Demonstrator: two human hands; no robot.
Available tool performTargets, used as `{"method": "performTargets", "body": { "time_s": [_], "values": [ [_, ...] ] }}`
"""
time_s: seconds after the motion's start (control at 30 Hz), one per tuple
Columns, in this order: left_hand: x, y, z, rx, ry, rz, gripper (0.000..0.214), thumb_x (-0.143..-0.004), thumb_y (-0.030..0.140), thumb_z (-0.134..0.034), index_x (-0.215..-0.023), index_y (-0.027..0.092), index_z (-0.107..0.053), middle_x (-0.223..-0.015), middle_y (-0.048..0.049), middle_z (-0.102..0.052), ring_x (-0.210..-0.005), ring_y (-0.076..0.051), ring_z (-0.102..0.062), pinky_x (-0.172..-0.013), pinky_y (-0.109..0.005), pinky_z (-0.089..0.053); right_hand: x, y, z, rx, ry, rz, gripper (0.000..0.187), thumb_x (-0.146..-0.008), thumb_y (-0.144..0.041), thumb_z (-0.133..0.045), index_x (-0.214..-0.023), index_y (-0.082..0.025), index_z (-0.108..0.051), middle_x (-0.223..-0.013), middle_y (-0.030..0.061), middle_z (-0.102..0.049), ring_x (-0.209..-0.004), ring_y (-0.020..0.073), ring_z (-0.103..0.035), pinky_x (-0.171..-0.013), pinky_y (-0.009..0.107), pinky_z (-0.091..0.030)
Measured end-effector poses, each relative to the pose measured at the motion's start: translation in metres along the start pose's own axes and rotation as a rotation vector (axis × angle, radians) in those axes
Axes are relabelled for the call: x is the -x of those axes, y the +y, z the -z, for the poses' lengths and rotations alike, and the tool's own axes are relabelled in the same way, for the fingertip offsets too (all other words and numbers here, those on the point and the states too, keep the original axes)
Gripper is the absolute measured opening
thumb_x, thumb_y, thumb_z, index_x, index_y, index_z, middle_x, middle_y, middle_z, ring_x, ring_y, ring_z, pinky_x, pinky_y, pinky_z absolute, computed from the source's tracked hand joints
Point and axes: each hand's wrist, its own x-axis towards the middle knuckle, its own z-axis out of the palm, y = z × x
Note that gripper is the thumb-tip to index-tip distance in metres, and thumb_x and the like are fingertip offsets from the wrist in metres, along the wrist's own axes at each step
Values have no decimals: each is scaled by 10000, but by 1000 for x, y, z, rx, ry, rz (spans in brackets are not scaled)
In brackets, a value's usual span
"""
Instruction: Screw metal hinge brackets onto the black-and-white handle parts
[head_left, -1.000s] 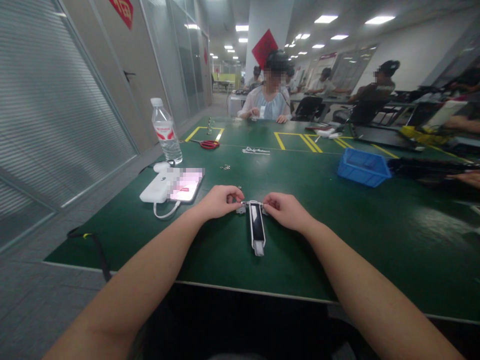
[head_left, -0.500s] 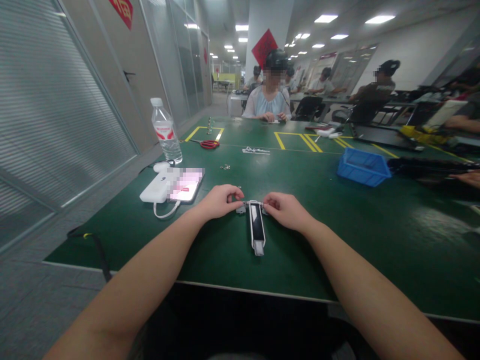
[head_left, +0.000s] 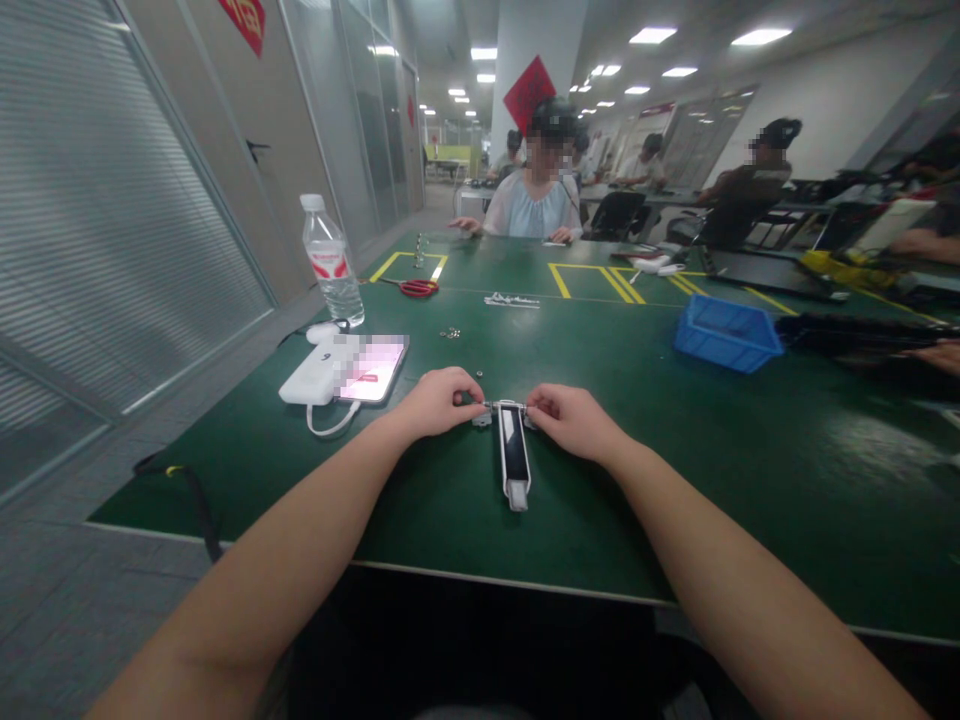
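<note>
A slim white-framed piece with a dark glossy face [head_left: 514,445] lies flat on the green table [head_left: 600,530] between my hands, its light grey end [head_left: 517,497] towards me. A thin metal rod [head_left: 495,405] seems to run across its far end. Thumb and finger of my left hand [head_left: 444,402] are closed on the rod's left end. On the right side, my right hand [head_left: 571,422] pinches the other end; its fingertips partly hide what they hold. A small grey plate [head_left: 481,420] sits under the left fingertips. One small nut [head_left: 479,374] lies just beyond my left hand.
To the left are a water bottle [head_left: 332,265], a white power bank [head_left: 315,375] and a phone [head_left: 379,370]. Further back lie several small nuts [head_left: 451,333], metal strips [head_left: 512,300] and red-handled scissors [head_left: 418,288]. A blue bin [head_left: 727,335] stands right. Another person [head_left: 534,205] sits opposite.
My left fingers have shifted very slightly; both hands keep their pinch at the same places. The person opposite has moved one hand outwards to the left of the view.
</note>
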Motion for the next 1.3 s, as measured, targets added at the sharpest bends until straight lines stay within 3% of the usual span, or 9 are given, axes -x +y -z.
{"method": "performTargets", "body": {
  "time_s": [0.37, 0.67, 0.9, 1.1, 1.3],
  "values": [
    [-2, -2, -2, 43, 11, 33, 142, -789, 274, -620, -834, 168, -703, -832, -24, -633, -675, -121, -539, -641, -243, -418, 0, -1, 1, -5, 1, -6, 92, -824, -214, -546, -831, -176, -629, -660, -5, -580, -603, 123, -499, -571, 246, -339],
    [-1, 0, 0, -34, -19, -1, 148, -810, 298, -612, -822, 185, -707, -895, -37, -652, -803, -159, -589, -718, -266, -444, 0, -1, 1, -2, 7, 5, 94, -820, -213, -540, -826, -177, -626, -654, -5, -572, -600, 125, -497, -563, 246, -337],
    [-1, -3, -2, 60, 20, -12, 130, -741, 280, -670, -825, 183, -695, -854, -23, -632, -697, -124, -544, -651, -242, -436, 0, 1, 0, -11, 7, 5, 95, -821, -218, -539, -826, -176, -625, -662, -3, -580, -602, 123, -500, -573, 245, -348],
    [-1, -1, -2, 120, 22, 3, 108, -770, 247, -627, -791, 164, -691, -819, -25, -623, -686, -122, -535, -657, -250, -430, 0, 1, -1, -27, -1, -11, 97, -823, -227, -537, -825, -178, -620, -670, -2, -588, -603, 126, -502, -570, 247, -345],
    [-1, -1, -4, 40, 2, 62, 260, -732, 308, -678, -956, 176, -666, -894, -31, -629, -733, -147, -556, -681, -271, -444, 0, 2, -1, -27, 8, 3, 97, -820, -225, -539, -830, -178, -623, -659, -7, -573, -599, 124, -496, -574, 248, -344]
  ]
}}
